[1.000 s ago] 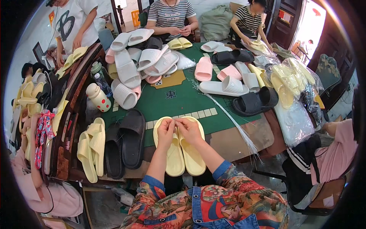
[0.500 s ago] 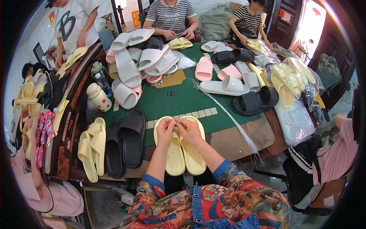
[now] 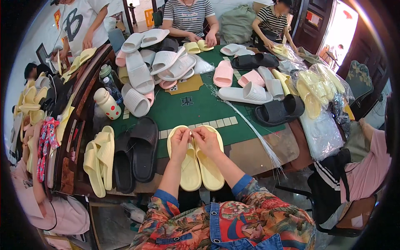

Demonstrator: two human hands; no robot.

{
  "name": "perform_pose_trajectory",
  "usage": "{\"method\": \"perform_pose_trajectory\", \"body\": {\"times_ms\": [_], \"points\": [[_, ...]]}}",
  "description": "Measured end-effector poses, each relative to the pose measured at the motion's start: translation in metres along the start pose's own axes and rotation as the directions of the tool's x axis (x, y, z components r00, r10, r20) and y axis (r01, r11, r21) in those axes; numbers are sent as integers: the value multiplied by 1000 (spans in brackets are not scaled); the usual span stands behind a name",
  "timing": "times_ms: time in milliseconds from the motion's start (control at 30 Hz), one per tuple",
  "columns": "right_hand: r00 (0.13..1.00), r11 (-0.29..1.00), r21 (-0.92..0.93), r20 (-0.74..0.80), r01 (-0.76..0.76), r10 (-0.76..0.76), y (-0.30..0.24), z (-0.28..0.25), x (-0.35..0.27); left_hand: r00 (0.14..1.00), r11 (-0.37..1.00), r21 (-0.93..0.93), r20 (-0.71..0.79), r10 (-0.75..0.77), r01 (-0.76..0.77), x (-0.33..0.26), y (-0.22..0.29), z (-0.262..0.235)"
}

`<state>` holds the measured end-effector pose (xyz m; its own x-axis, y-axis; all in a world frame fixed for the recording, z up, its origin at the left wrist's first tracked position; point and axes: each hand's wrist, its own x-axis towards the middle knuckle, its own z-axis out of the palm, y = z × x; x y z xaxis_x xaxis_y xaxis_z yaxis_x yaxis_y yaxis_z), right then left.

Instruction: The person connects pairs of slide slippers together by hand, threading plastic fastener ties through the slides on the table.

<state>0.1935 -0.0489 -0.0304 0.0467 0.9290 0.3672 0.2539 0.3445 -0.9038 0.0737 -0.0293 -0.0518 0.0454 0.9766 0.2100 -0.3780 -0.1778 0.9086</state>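
Note:
A pair of pale yellow slide slippers [image 3: 191, 173] lies side by side in front of me, soles down, toes away, at the table's near edge. Over their straps, my left hand [image 3: 180, 142] and my right hand [image 3: 207, 141] meet with fingertips pinched close together. A tiny whitish bit shows between the fingertips, too small to name. My hands cover most of the straps. Left of them lie a pair of black slides [image 3: 143, 149] and another yellow pair [image 3: 106, 156]. To the right a bundle of thin white plastic strands [image 3: 254, 131] stretches across the table.
Grey slides [image 3: 139, 75] are piled at the back left, beside a dotted bottle [image 3: 107, 104]. Pink slides [image 3: 223, 74], grey and black ones lie right of centre. Bagged yellow slippers [image 3: 316, 89] and clear bags [image 3: 321, 137] fill the right edge. Several people work around the table.
My hands stay pinched together over the yellow pair, almost unmoved. Across the table, a person's hand has come onto a yellow pair, whose slippers have parted slightly. The view has shifted a little.

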Motion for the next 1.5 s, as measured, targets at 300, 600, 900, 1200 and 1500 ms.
{"method": "perform_pose_trajectory", "body": {"times_ms": [300, 600, 900, 1200, 1500], "points": [[1000, 1000, 25, -20, -1, 1, 1, 2, -6, 1000, 1000, 15, -10, 0, 1, -6, 0, -1], [999, 999, -18, -12, -47, 46, -5, 0, 2, 1000, 998, 67, 10, -15, 14, 4, 2, -3], [1000, 996, 88, 0, -21, 21, 9, 3, 0, 999, 1000, -1, 10, -31, 31, -1, -1, -3], [997, 987, 142, -26, -72, 77, 2, 1, 0, 1000, 1000, 13, 24, -8, 7, -2, 0, -2], [997, 995, 69, 6, -72, 71, -1, 0, 0, 1000, 999, 33, 15, 7, -7, 0, -1, -3]]}}
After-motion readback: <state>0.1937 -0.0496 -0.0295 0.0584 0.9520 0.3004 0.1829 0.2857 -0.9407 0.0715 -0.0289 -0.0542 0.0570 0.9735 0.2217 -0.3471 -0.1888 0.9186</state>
